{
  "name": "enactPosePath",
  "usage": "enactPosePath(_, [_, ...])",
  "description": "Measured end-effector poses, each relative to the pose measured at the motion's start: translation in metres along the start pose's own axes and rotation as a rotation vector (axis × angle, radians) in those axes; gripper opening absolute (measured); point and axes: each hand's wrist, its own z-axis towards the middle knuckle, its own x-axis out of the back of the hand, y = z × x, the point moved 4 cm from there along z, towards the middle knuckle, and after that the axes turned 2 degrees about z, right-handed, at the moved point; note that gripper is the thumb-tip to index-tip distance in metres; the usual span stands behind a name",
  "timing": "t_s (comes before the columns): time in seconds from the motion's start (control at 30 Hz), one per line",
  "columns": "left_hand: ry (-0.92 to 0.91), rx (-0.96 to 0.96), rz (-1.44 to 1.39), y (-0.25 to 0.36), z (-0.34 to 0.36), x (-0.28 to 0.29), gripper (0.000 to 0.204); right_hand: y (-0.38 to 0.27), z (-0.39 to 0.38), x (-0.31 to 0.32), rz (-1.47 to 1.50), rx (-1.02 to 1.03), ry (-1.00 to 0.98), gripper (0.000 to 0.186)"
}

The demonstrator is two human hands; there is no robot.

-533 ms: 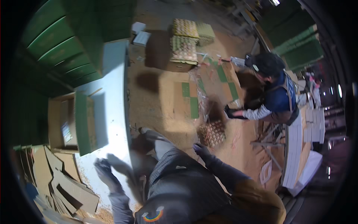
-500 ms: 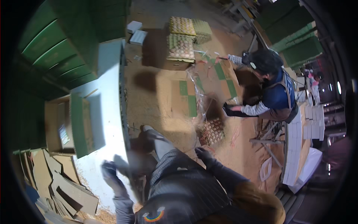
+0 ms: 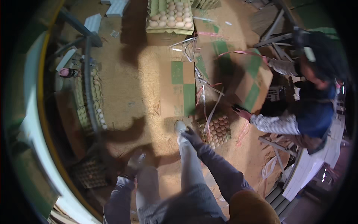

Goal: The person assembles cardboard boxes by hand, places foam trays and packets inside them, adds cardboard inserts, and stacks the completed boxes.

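Observation:
My left hand (image 3: 135, 163), gloved and smeared by motion, hangs in front of my left leg; its fingers are not clear. In a dark glove, my right hand (image 3: 192, 138) reaches down beside my right shoe, fingers apart and nothing in them. Just right of it, an egg tray (image 3: 202, 126) full of brown eggs (image 3: 218, 128) sits on the floor. Ahead of my feet lies a cardboard box (image 3: 169, 100) with green squares on top. Silvery and pink straps (image 3: 203, 95) trail along its right side.
At the right a co-worker (image 3: 309, 108) bends over a tilted green-marked carton (image 3: 257, 84) with a pink strap. Stacked egg trays (image 3: 169, 26) stand far ahead. To my left are a white-topped table (image 3: 31, 108), a metal frame bar (image 3: 88, 82) and more egg trays (image 3: 91, 179).
My view has swung down and forward, off the tabletop to the floor. Both hands have come lower, the left away from the table. The co-worker has tilted the carton up.

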Motion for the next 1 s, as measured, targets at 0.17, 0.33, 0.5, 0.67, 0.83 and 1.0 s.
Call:
enactPosePath(0.17, [0.094, -0.196, 0.186, -0.091, 0.189, -0.027, 0.076, -0.017, 0.242, 0.034, 0.185, 0.441, 0.007, 0.062])
enactPosePath(0.33, [0.107, -0.02, 0.011, -0.003, 0.348, -0.065, 0.07, 0.029, 0.375, 0.118, -0.176, 0.388, -0.155, 0.05])
enactPosePath(0.5, [0.148, 0.091, -0.431, -0.038, 0.44, -0.088, 0.076, 0.02, 0.369, 0.091, -0.022, 0.077, -0.323, 0.037])
enactPosePath(0.67, [0.016, 0.093, -0.732, 0.008, 0.439, -0.106, 0.072, 0.007, 0.348, 0.11, -0.343, -0.026, -0.309, 0.05])
enactPosePath(0.83, [-0.083, 0.182, -0.788, 0.006, 0.429, -0.077, 0.071, -0.024, 0.33, 0.09, -0.227, -0.153, -0.371, 0.052])
enactPosePath(1.0, [-0.209, 0.143, -0.519, 0.007, 0.383, -0.044, 0.085, -0.015, 0.297, 0.087, -0.534, 0.344, -0.36, 0.054])
